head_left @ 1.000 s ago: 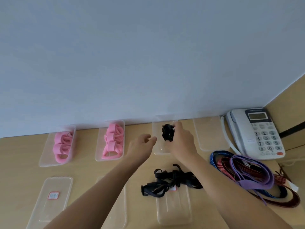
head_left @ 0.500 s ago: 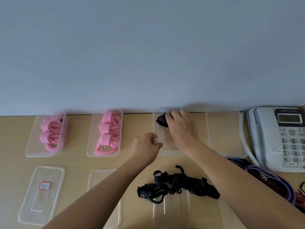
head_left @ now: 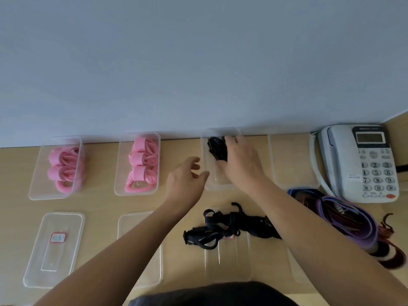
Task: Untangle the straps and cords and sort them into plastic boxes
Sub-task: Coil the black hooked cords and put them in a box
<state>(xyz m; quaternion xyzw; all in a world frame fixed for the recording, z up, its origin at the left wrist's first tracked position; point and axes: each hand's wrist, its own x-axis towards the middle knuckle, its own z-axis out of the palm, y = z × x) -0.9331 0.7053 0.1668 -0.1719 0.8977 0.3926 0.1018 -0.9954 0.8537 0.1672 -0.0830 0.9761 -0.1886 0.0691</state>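
A rolled black strap (head_left: 216, 149) lies at the far end of a clear plastic box (head_left: 208, 182) by the wall. My right hand (head_left: 240, 163) is inside that box, fingers curled against the black strap. My left hand (head_left: 187, 176) hovers at the box's left rim with loosely bent fingers and holds nothing. A tangle of black straps (head_left: 223, 228) lies on the table in front, partly on a clear lid (head_left: 227, 263). A pile of purple, blue and red cords (head_left: 344, 219) lies to the right.
Two clear boxes (head_left: 35, 186) (head_left: 118, 186) at the back left hold rolled pink straps. An empty clear box (head_left: 291, 160) stands right of the black one. A white desk phone (head_left: 362, 162) sits at the far right. Clear lids (head_left: 53, 250) (head_left: 132, 228) lie along the front.
My right hand has lowered the rolled black strap into the box and pushed it toward the wall. My left hand stayed near the box's left rim. The camera tilted down.
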